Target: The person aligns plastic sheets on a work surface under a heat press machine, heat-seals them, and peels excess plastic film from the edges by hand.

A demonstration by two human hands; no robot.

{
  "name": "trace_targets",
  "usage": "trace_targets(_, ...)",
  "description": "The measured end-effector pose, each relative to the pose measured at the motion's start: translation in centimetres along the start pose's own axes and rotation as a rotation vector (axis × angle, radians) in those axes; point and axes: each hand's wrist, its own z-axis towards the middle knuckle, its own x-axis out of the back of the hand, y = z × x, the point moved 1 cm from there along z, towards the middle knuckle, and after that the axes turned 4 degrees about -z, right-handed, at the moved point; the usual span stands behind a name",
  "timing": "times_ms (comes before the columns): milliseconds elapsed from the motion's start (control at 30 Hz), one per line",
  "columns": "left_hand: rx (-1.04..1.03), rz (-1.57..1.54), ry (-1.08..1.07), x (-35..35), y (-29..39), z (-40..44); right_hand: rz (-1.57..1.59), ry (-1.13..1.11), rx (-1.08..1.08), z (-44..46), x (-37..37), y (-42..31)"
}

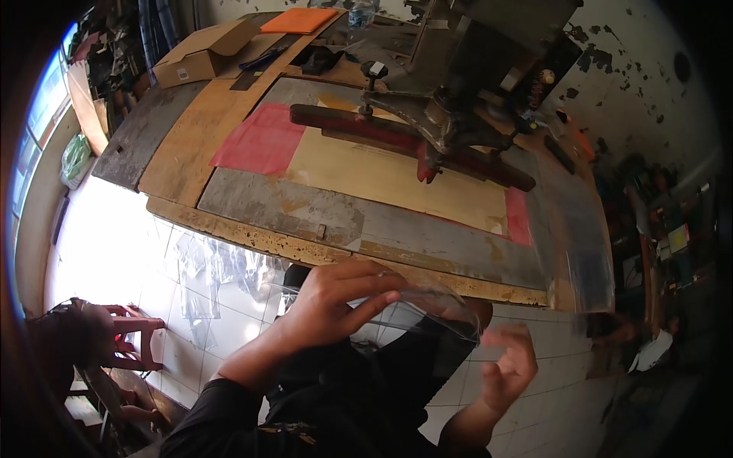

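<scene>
A clear, bent plastic sheet point(439, 307) is held above my lap, near the front edge of the worktable. My left hand point(343, 296) pinches it between thumb and fingers at its left part. At the sheet's right end is my right hand point(510, 366), its fingers curled and apart, slightly blurred; nothing shows between them. Beyond my hands, a long dark red bar point(397, 141) of a press point(443, 107) spans a cream sheet point(343, 168) with red material point(263, 139) at its left end.
An open cardboard box point(202, 55) and an orange item point(298, 20) lie at the table's back left. Clear plastic sheets point(200, 282) lie on the tiled floor at left, beside a red stool point(140, 336). Another person point(72, 336) is at the lower left. Clear sheets point(584, 252) hang over the table's right edge.
</scene>
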Motion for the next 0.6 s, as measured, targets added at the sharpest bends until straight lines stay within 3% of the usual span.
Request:
trace_targets(67,-0.065,0.018,0.008,-0.7,0.7,0.1,-0.265,-0.028,0.166,3.2,-3.3,-1.4)
trace_targets(167,-0.074,0.079,-0.065,-0.4,2.5,-0.1,-0.241,-0.158,0.203,5.6,-5.9,-1.9)
trace_targets(333,-0.102,0.087,-0.057,-0.1,2.2,-1.0,-0.016,-0.321,0.047,6.2,-7.0,-1.4)
trace_targets(600,-0.067,-0.038,-0.091,-0.9,1.5,-0.8,0.053,-0.315,-0.02,5.5,-6.8,-0.3)
